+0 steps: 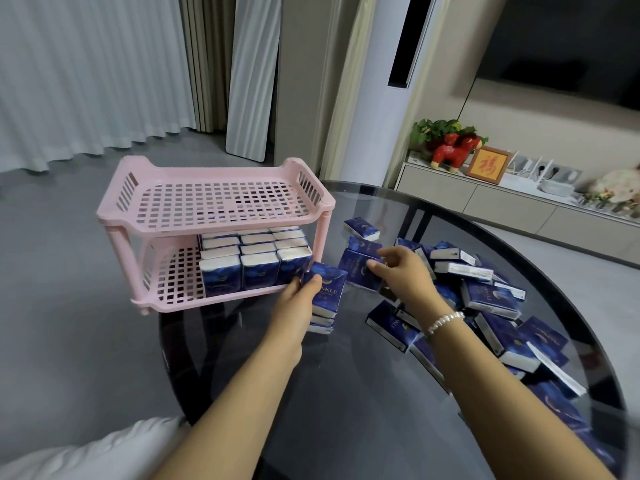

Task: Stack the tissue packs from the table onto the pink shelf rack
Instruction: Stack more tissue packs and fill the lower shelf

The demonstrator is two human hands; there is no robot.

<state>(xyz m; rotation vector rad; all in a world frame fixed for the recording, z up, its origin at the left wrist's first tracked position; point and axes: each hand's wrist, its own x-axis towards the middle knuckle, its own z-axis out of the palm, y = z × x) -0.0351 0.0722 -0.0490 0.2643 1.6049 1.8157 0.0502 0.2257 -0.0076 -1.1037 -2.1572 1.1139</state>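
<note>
Standing at the far left edge of the glass surface [346,393], the pink shelf rack [214,216] has its lower tier already packed with upright tissue packs [256,258] in tight rows, presumably set on end so more fit; its top tier is bare. Just right of that lower tier, the left hand [301,299] grips a small stack of packs [327,296], fingers curled over the stack's left edge and thumb on its face, holding it upright and close to the shelf's open front, likely so it can slide in beside the rows. Further right, the right hand [394,268] reaches over a leaning pack [360,271], fingers bent and loosely spread, fingertips touching its top edge; I judge it is about to pick the pack up, though a firm pinch is not clear. Beyond and right of those fingers lies the loose heap of packs [502,306], jumbled at all angles, waiting to be stacked.
</note>
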